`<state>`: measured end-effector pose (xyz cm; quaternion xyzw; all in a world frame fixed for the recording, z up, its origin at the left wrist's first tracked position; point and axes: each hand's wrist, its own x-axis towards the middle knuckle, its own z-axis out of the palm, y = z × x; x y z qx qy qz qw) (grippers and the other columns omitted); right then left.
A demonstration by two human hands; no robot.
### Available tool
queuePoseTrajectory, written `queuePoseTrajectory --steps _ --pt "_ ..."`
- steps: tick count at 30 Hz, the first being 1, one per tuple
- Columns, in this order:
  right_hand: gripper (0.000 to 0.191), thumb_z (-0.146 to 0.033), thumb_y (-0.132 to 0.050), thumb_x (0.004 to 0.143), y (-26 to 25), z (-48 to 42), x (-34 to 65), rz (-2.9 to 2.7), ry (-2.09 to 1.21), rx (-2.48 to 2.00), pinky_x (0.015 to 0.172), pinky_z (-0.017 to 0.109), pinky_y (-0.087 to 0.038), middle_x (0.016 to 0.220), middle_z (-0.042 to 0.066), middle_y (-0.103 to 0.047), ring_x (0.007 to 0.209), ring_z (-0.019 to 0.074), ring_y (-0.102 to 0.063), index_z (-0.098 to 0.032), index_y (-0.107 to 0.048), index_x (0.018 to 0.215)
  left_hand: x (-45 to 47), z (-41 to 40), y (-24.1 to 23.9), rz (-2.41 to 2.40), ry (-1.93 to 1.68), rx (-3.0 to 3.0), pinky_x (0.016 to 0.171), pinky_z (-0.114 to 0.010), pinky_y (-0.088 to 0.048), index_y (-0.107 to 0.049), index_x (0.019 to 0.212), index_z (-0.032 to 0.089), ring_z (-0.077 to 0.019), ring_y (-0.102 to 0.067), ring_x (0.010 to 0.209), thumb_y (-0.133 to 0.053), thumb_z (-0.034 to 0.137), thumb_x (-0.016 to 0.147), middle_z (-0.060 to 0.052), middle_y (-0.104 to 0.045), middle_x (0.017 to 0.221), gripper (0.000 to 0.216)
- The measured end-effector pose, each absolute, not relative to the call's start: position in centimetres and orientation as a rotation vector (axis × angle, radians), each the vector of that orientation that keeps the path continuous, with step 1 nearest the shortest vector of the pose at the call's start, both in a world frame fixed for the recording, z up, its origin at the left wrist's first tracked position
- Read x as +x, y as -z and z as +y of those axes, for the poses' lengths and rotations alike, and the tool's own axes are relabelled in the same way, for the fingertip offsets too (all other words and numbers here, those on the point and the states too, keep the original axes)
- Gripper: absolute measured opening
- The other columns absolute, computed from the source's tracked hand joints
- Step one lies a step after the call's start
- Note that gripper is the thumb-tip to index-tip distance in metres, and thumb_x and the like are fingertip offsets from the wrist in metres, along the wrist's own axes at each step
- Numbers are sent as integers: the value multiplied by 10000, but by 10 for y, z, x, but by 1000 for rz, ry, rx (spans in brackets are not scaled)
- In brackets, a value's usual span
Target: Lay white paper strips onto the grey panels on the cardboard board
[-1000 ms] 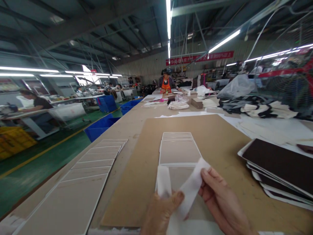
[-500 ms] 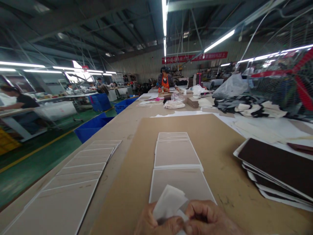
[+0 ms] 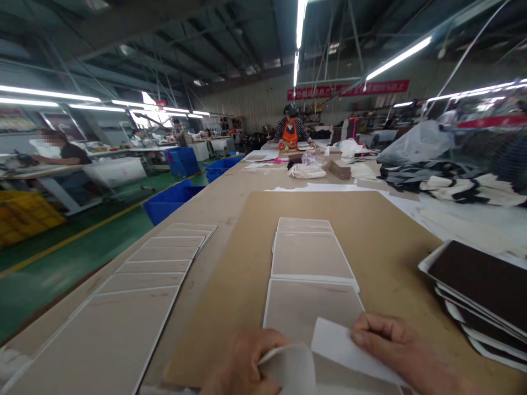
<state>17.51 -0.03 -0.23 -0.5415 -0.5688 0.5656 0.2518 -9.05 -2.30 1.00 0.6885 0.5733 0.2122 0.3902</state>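
Since half a second ago the white strip (image 3: 349,354) has gone from bunched between both hands to drawn out flat and wide. In my judgement the piece is now being spread over the nearest grey panel (image 3: 310,307) rather than merely handled. The view has also shifted slightly rightward.

Left hand (image 3: 242,365): fingers curled and pressed together, pinching the curled left end of the white strip at the bottom edge of the view. The thumb contact is partly cut off by the frame.

Right hand (image 3: 395,345): fingertips closed down on the strip's right upper edge, pressing it toward the panel; the grip is shut on the strip, not spread.

The strip lies low over the near edge of the grey panel, which sits on the brown board (image 3: 382,230) on the bench (image 3: 214,206). Further panels run in a row beyond. A second row of grey panels (image 3: 144,274) lies to the left, and a stack of dark pieces (image 3: 481,285) to the right. Another person (image 3: 290,131) works at the far end.
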Motion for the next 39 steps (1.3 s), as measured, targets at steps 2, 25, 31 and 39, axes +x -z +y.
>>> queuePoseTrajectory --steps 2,25,31,39 --pt "512 -677 -563 746 -8 14 184 -1672 -1422 -1622 546 227 -297 642 -14 -504 582 110 -413 -166 -583 735 -103 -18 -7 1436 -402 2037 727 -255 -427 -681 933 245 -198 -621 854 -462 32 580 5 -684 887 467" --pt "251 -365 -539 793 2 124 97 -2219 -956 -1672 512 241 -291 585 -11 -538 553 114 -428 -162 -635 681 -99 27 55 1521 -330 2505 928 -468 -505 -422 1294 135 -279 -455 1138 -297 118 904 -111 -457 1344 410" --pt "267 -382 -535 798 6 128 97 -2221 -974 -1665 518 245 -296 577 -12 -539 550 117 -434 -165 -628 672 -100 31 49 1521 -118 2486 959 -492 -489 -278 1429 83 -331 -412 1198 -339 126 819 -107 -160 1552 615" --pt "256 -358 -528 804 4 127 94 -2241 -954 -1689 532 252 -298 574 -18 -520 551 115 -425 -157 -630 682 -99 36 45 1474 -89 2488 985 -483 -465 -271 1428 32 -346 -393 1212 -425 166 732 -144 -173 1541 725"
